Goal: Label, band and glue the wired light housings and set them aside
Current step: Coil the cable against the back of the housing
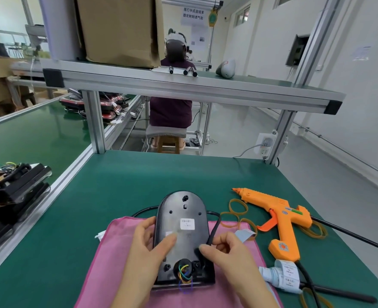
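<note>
location: the light housing point(182, 238) lies back-up on a pink cloth point(94, 263) at the middle of the counter's point(121, 187) near edge.

hazards, near to far:
- the coloured wires point(184, 274) leave the grommet at the housing's near end. pulling on them while turning the unit could strain the joint.
- the label roll point(281, 274) sits by the near right corner, touching the cord of the glue gun point(279, 216). dragging the gun could carry the roll off the edge.
- the black cable point(214, 227) loops round the housing's far end and right side. a band put on before it is gathered could trap it crooked.
- one white label point(187, 223) is already on the back. a pale patch under the left thumb may be a second label, but this cannot be confirmed. thumb drift could set it skewed or creased.
- the glue gun rests on its side toward the right edge, nozzle pointing at the rubber bands point(237, 207). if hot, it may drip on the counter or burn a reaching hand.

pose of the hands:
- left hand point(143, 247): fingers wrapped round the housing's left edge, thumb pressed flat on the back. it grips the housing.
- right hand point(225, 252): fingers curled, and they appear to pinch the black cable at the housing's right edge.

banded housings point(12, 190) are stacked beyond the counter's left edge.
</note>
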